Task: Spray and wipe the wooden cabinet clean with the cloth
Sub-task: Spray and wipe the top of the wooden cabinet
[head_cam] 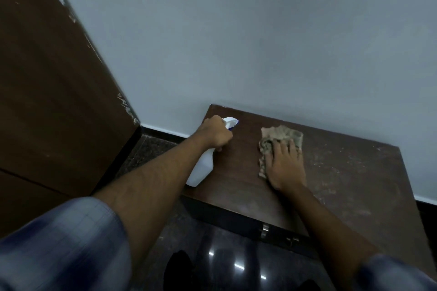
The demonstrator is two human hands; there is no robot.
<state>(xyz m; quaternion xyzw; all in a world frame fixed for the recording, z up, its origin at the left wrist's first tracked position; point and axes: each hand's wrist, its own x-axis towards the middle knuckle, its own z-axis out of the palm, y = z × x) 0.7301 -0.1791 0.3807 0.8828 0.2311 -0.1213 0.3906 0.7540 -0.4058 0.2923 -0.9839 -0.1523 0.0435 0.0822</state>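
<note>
Presently, at far left, a dark wooden panel [47, 90] with chipped, pale-marked edges is recorded against the grey-blue wall [236, 42]. A black skirting strip [165, 131] is seen at the wall's foot, above a dark speckled floor [224, 255] on which light glints are reflected. A blue checked sleeve [66, 243] is noted at lower left, with a bare forearm extended from it.

The left grip [216, 133] is closed as a fist round the neck of a white spray bottle [201, 170]. The bottle is held tilted over the left edge of the wooden cabinet [236, 172], base toward the near-left corner. Its white-and-blue nozzle [230, 122] is directed to the right across the top. Whether the base touches the wood cannot be told.

The cabinet is set low, against the wall. A crumpled beige cloth [281, 136] is laid on its top near the middle. The right grip [285, 163] is spread flat on the cloth's near part, fingers extended and pressed down, nothing clasped.

To the right of the cloth, the top is marked by a pale dusty patch [343, 172]. The wood to the left of the cloth is seen darker. A small metal handle [265, 230] is noted on the cabinet's front face.
</note>
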